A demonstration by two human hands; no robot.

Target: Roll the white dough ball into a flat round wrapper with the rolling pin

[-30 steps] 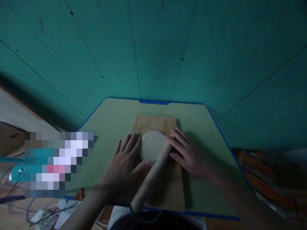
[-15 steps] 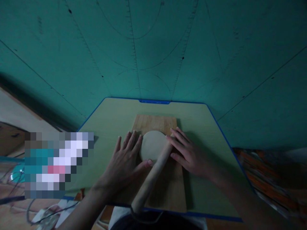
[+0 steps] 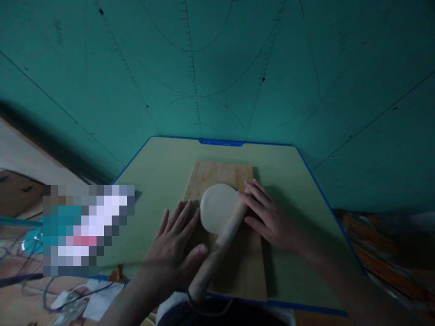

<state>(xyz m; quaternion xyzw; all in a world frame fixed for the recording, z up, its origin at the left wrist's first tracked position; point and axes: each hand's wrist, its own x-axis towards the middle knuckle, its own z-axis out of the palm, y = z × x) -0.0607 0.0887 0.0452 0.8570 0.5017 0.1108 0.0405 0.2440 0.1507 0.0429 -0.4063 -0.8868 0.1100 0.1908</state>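
A flat round of pale dough (image 3: 218, 209) lies on a wooden cutting board (image 3: 234, 271). Across the dough's lower right edge slants a wooden rolling pin (image 3: 217, 251), its near end, with a cord loop, reaching the board's front edge. My right hand (image 3: 267, 217) grips the pin's far end, fingers over it and thumb beneath. To the left of the dough, my left hand (image 3: 178, 242) is open with fingers spread over the board's left side. Its thumb is apart from the dough and close to the pin.
The board rests on a pale green tabletop (image 3: 136, 217) with a blue rim, set against a green wall (image 3: 224, 68) with drawn lines. A blurred-out item (image 3: 98, 226) lies at the left. Cables and a power strip (image 3: 71, 305) are on the floor at lower left.
My left hand has drawn back toward me, off the dough's edge. My right hand stays at the rolling pin's far end, and the pin has hardly moved.
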